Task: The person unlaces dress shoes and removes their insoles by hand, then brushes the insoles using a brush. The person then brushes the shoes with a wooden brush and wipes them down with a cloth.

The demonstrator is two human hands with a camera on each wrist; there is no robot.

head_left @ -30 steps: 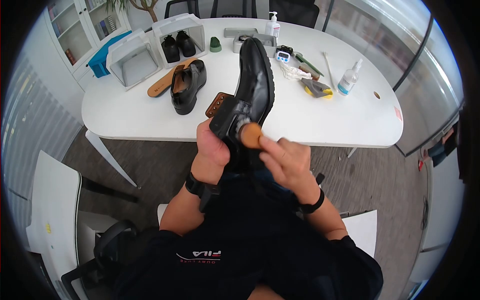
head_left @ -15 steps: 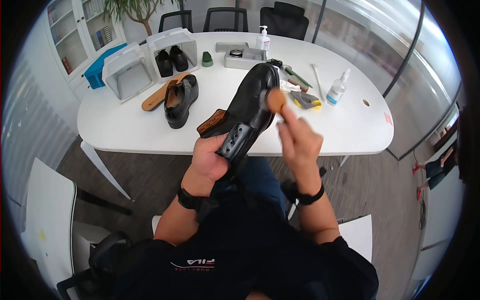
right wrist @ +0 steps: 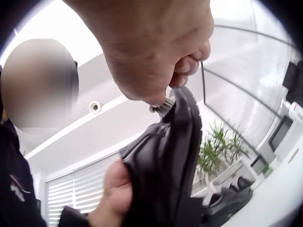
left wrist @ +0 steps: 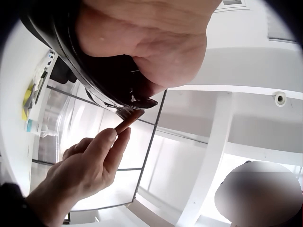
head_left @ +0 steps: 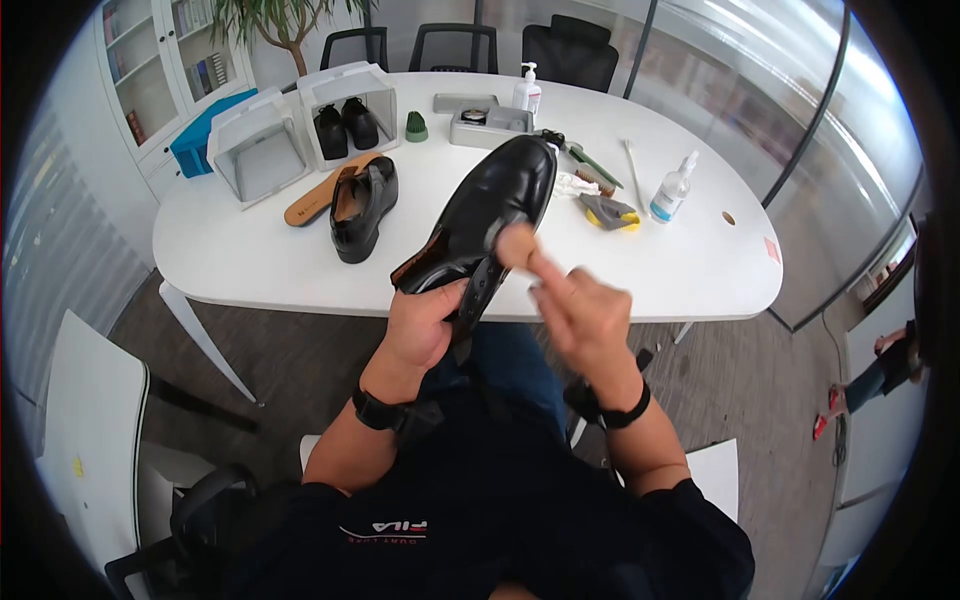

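A black leather shoe (head_left: pixel 490 190) is held up over the table's near edge, its toe pointing away and to the right. My left hand (head_left: pixel 422 325) grips it at the rear, by the opening, with the thumb along the near side. Between the thumb and fingers of my right hand (head_left: pixel 590 318) is a small wooden-backed shoe brush (head_left: pixel 517 246), slightly blurred. Its bristles (right wrist: pixel 165 109) meet the shoe's upper in the right wrist view. The left wrist view shows the brush (left wrist: pixel 129 122) edge-on, with the shoe's inside dark behind my palm.
On the white table (head_left: pixel 300 270), a second black shoe (head_left: pixel 362 210) stands beside a tan insole (head_left: pixel 320 200). Clear boxes (head_left: pixel 262 155), one with black shoes, are farther back. A metal tin (head_left: pixel 490 130), a spray bottle (head_left: pixel 672 188) and a grey-and-yellow cloth (head_left: pixel 610 212) lie beyond.
The brush has moved from the lacing area up to the side near the toe, then back down the upper. The shoe has tilted, its toe swinging to the right.
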